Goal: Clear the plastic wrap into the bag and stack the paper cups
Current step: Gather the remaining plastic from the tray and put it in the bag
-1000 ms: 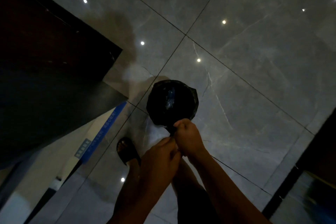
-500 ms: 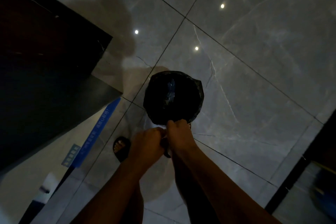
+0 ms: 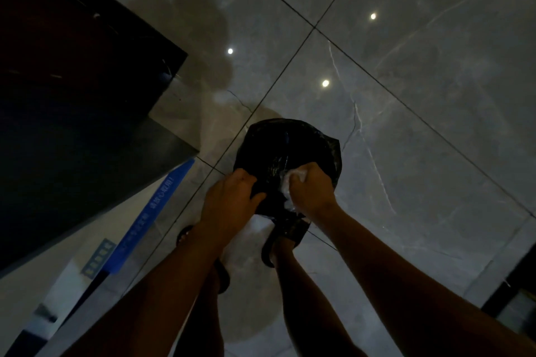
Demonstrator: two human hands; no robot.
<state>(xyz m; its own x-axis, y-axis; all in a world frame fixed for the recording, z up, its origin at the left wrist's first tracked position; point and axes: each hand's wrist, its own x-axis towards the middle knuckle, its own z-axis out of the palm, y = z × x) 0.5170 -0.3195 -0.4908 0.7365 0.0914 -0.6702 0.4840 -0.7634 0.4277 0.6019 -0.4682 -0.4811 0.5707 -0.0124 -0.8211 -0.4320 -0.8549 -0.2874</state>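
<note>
A black plastic bag (image 3: pixel 278 148) hangs over the grey tiled floor, in front of my legs. My left hand (image 3: pixel 229 197) grips the bag's near edge on the left side. My right hand (image 3: pixel 311 191) is closed on a crumpled wad of clear plastic wrap (image 3: pixel 287 182) and presses it at the bag's mouth on the right. The inside of the bag is too dark to see. No paper cups are in view.
A dark counter or table (image 3: pixel 72 90) fills the left side, its corner close to the bag. A white panel with a blue strip (image 3: pixel 145 217) runs below it. My sandalled feet (image 3: pixel 278 243) stand on the glossy tiled floor (image 3: pixel 406 95). Dark furniture sits at the lower right corner.
My hands were together at the bag's neck; now they have spread apart, the left holding the edge and the right showing plastic wrap at the opening. The view has tilted slightly.
</note>
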